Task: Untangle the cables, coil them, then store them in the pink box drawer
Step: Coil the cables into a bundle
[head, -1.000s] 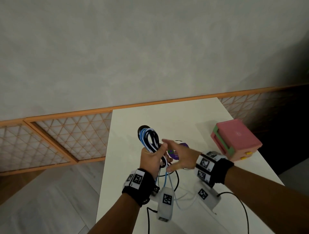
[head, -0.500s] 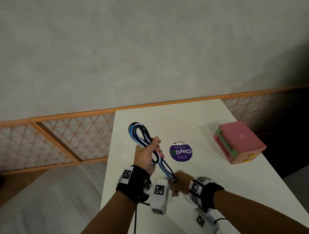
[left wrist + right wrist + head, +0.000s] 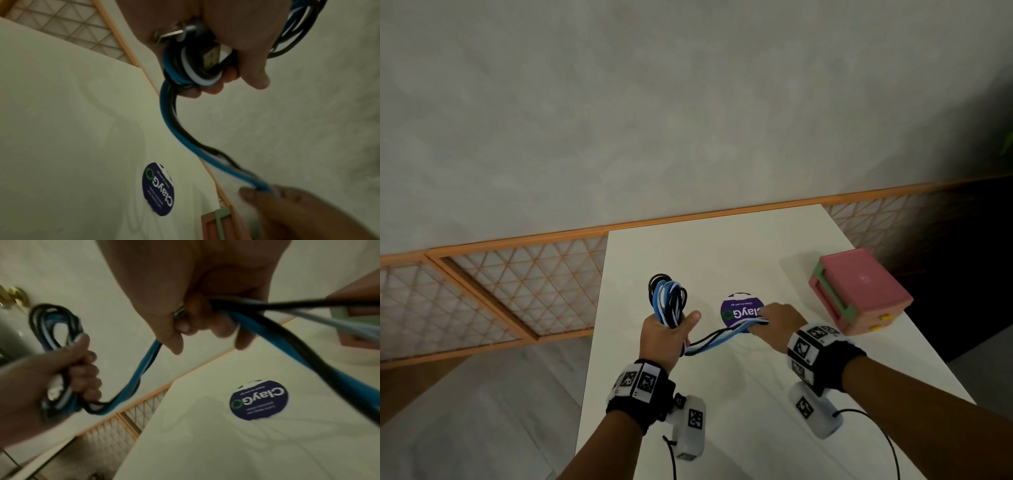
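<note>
Cables (image 3: 668, 301) between left hand (image 3: 664, 337) and right hand (image 3: 777, 325)

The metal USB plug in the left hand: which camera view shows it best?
The left wrist view: the USB plug lies close and fairly sharp inside the left hand, among the coiled cables. The right wrist view shows only a blurred pale connector in that hand. In the head view the fingers hide it.

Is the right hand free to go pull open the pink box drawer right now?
Probably not yet: the right hand grips the cable strands running to the left hand's coil. The pink box itself stands unobstructed.
</note>
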Motion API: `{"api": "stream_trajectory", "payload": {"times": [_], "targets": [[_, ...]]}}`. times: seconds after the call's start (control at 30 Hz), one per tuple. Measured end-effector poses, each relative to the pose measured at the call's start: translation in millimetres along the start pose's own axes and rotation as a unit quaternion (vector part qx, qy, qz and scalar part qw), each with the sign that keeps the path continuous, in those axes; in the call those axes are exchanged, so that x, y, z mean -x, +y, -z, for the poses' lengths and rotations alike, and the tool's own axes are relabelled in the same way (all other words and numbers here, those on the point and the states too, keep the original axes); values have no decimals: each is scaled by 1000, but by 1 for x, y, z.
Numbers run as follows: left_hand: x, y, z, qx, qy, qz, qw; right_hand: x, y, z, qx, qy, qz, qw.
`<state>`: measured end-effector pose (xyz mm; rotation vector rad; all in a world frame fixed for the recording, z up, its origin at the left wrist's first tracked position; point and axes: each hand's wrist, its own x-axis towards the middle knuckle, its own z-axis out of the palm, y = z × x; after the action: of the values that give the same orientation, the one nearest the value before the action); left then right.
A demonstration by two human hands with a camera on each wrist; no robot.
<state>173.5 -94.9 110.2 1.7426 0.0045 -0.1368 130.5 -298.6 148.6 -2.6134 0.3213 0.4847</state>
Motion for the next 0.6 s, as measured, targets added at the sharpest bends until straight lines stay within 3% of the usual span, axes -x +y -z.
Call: {"api": "stream_trajectory", "payload": {"times": [0.17,0.33,0.5,0.6], "targets": [[2,-9,-2,-57,-62,11,996,10,-23,5,-127,44,107,985],[5,-11,-8,-111,-110,-23,987,15,-38,8,-144,40,160,976],[11,-1,-17,-146,-177,-52,972,22,-50,10,-199,64,177,962],[14,1,-25,-118,-176,-40,976,21,-51,6,-214,102,176,955]]}}
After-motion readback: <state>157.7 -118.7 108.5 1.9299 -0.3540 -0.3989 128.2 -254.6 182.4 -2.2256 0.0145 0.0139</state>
